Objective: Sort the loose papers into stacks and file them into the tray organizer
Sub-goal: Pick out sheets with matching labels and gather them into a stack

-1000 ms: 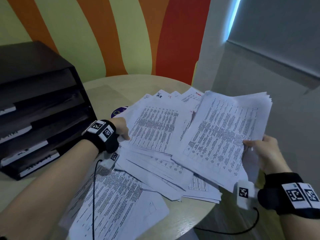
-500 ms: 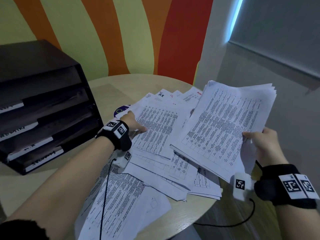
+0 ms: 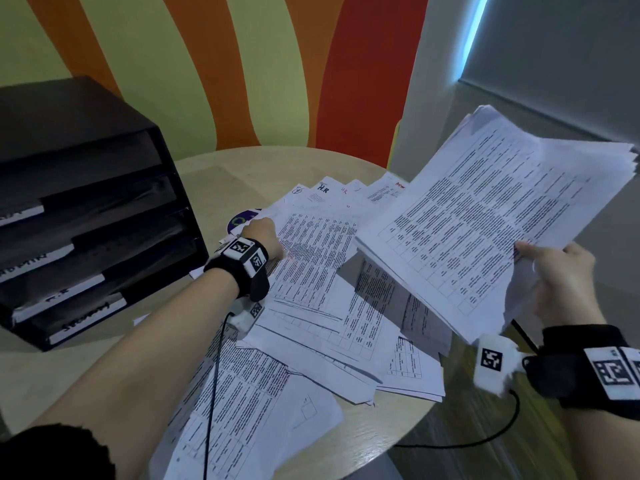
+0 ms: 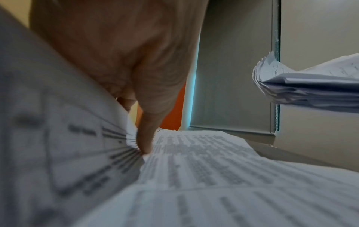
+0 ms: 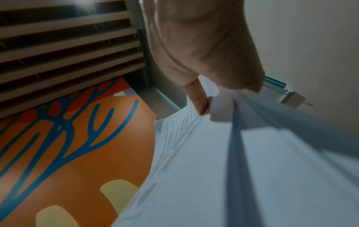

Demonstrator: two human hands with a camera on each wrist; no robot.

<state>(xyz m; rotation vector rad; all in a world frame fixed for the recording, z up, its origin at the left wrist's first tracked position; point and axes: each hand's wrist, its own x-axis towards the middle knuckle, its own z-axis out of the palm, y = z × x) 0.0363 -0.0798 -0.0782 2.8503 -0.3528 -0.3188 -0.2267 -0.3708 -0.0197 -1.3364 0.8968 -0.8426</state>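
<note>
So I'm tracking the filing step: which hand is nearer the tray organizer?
Left. The left hand rests on the loose papers beside the tray organizer; the right hand is across the table.

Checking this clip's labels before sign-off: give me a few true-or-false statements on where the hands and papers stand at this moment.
1. The right hand holds a thick stack of papers lifted off the table. True.
2. The left hand is inside a slot of the tray organizer. False: it is on the loose papers spread over the table.
3. The tray organizer stands to the person's left. True.
4. All papers are already filed. False: many sheets lie scattered on the table.
5. The organizer's slot fronts carry white labels. True.
</note>
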